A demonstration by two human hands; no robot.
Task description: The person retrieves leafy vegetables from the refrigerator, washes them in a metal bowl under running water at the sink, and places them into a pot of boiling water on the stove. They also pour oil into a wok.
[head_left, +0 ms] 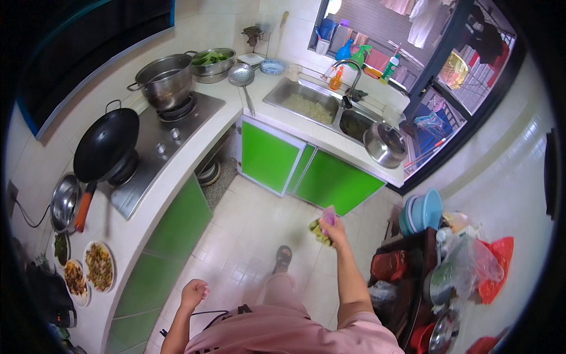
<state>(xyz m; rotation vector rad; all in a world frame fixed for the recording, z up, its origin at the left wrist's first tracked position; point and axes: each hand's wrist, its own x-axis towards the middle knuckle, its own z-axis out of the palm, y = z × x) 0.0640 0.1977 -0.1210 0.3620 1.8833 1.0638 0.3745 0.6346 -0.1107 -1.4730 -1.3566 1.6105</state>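
My right hand (334, 231) is stretched forward above the tiled floor, holding pink and yellow-green cloths (319, 233), which look bunched. Low at the left, my left hand (193, 294) hangs with its fingers curled; whether anything small is inside it cannot be seen. Ahead stands a double sink (309, 102), with pale pieces in water in its left basin. A lidded steel pot (385, 144) is at the sink's right end. On the stove (154, 152) to the left are a black wok (108, 144) and a tall steel pot (164, 84).
Plates of food (99, 266) stand on the left counter near a steel bowl (65, 202). A skimmer (242, 76) lies by a bowl of leafy greens (211, 57). At right are a dark shelf (415, 270), blue basins (426, 212) and a red plastic bag (499, 270).
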